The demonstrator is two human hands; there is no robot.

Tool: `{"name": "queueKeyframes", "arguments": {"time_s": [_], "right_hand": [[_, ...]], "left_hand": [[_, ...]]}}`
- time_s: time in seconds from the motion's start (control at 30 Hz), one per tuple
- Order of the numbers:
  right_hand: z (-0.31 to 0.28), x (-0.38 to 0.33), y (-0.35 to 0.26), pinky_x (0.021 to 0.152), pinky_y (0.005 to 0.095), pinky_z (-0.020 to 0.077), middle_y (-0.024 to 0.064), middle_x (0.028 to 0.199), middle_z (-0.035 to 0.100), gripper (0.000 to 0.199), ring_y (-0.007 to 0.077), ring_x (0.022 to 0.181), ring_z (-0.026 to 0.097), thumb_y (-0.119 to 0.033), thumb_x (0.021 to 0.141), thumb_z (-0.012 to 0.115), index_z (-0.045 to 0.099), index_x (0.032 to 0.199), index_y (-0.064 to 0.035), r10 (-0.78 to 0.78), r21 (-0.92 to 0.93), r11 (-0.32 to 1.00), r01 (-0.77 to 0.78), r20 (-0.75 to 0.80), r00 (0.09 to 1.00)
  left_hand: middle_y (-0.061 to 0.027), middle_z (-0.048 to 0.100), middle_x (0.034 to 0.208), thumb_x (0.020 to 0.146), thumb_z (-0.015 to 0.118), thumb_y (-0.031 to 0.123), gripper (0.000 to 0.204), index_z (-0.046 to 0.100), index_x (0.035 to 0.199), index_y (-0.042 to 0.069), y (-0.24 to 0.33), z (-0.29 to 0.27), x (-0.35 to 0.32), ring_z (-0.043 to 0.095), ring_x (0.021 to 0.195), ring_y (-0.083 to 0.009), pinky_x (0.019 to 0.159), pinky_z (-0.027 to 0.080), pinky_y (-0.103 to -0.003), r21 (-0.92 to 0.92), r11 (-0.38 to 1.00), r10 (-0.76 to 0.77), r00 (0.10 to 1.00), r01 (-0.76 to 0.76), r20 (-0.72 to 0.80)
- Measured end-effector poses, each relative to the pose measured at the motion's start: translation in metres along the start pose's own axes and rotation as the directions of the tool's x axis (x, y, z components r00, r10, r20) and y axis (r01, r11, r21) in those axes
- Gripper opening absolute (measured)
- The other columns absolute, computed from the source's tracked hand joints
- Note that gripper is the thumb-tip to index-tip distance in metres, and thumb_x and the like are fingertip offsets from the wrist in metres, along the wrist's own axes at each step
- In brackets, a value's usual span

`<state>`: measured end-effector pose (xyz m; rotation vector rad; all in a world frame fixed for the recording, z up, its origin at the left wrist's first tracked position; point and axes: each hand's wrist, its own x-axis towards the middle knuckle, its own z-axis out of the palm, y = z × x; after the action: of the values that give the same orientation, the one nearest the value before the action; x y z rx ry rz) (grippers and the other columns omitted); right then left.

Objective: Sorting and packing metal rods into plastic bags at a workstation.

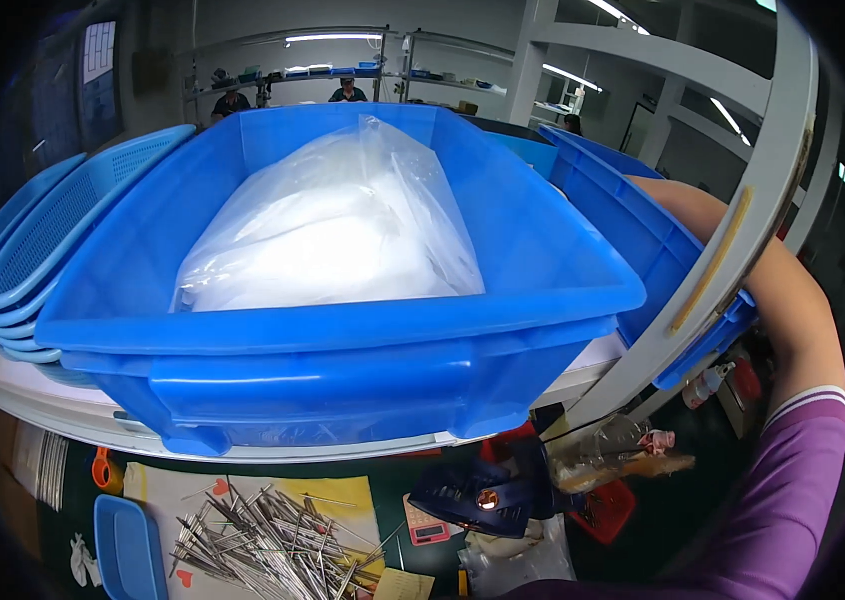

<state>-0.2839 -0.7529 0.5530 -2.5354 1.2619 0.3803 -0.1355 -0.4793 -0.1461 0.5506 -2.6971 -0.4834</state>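
My right arm (793,300), in a purple sleeve (793,480), reaches up past a grey post and over the rim of a blue bin (633,240) at the right. The right hand is hidden behind that bin's wall, so its fingers and anything in them do not show. My left hand is out of view. Straight ahead on the shelf stands a large blue bin (343,320), with a clear plastic bag (343,220) of white material in it.
Stacked light-blue baskets (73,220) stand left on the shelf. The grey post (743,240) rises at the right. Below, a table holds a pile of thin metal rods (283,545), a blue tray (130,548), a pink calculator (427,522) and plastic bags. People sit at the back.
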Motion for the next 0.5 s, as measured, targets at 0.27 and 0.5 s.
{"name": "queueKeyframes", "arguments": {"time_s": [0.27, 0.5], "right_hand": [[0.000, -0.006, 0.009, 0.090, 0.0383, 0.0493, 0.0171, 0.131, 0.051, 0.064, 0.0243, 0.110, 0.058, -0.029, 0.084, 0.066, 0.040, 0.138, -0.0064, 0.036, 0.431, 0.902, -0.019, -0.030, 0.999], [0.001, -0.008, 0.020, 0.086, 0.0383, 0.0533, 0.0186, 0.127, 0.053, 0.062, 0.0237, 0.108, 0.059, -0.025, 0.083, 0.066, 0.041, 0.136, -0.0026, 0.089, 0.512, 0.859, -0.030, -0.091, 0.992]], "left_hand": [[-0.0122, 0.030, 0.147, 0.091, 0.044, 0.028, 0.053, 0.036, 0.139, 0.008, 0.015, 0.038, 0.000, 0.020, 0.140, -0.0307, 0.113, 0.020, -0.048, -0.055, 0.997, 0.056, 0.998, -0.057, -0.021], [-0.0123, 0.030, 0.147, 0.091, 0.044, 0.028, 0.052, 0.036, 0.139, 0.008, 0.046, 0.050, 0.021, 0.020, 0.140, -0.0306, 0.113, 0.020, -0.048, -0.039, 0.995, 0.090, 0.992, -0.093, -0.085]]}}
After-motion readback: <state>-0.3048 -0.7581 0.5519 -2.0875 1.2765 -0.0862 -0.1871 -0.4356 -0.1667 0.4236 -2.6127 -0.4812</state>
